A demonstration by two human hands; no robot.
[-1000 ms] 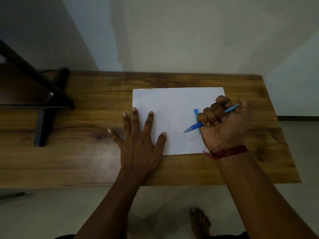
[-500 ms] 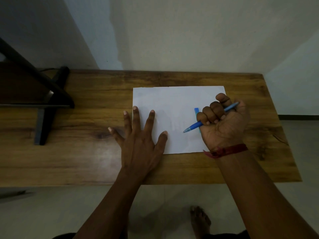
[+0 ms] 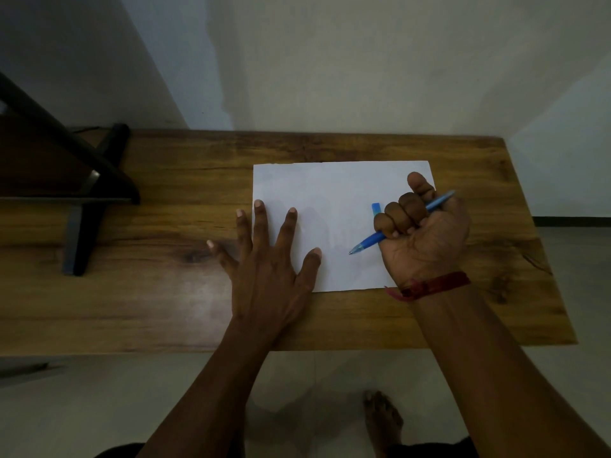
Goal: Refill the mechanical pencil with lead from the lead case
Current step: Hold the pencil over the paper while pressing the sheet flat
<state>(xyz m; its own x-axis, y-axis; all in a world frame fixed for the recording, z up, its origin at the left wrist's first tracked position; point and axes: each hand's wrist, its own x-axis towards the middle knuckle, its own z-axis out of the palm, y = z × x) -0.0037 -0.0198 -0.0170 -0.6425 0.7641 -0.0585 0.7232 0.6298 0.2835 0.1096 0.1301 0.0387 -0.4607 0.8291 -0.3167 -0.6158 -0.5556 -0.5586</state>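
Observation:
My right hand (image 3: 426, 236) is closed in a fist around a blue mechanical pencil (image 3: 368, 242), whose tip points down-left just above a white sheet of paper (image 3: 330, 193). Behind my fingers a small blue lead case (image 3: 376, 208) lies on the sheet, mostly hidden by the fist. My left hand (image 3: 267, 259) rests flat with fingers spread, partly on the sheet's left edge and partly on the wooden table (image 3: 165, 276). It holds nothing.
A black metal stand (image 3: 86, 200) occupies the table's left side. The table's front edge runs just below my wrists, with pale floor and a bare foot (image 3: 383, 421) beneath. A wall stands right behind the table.
Almost nothing differs; the view drifted slightly and both hands keep their pose, the right still gripping the pencil.

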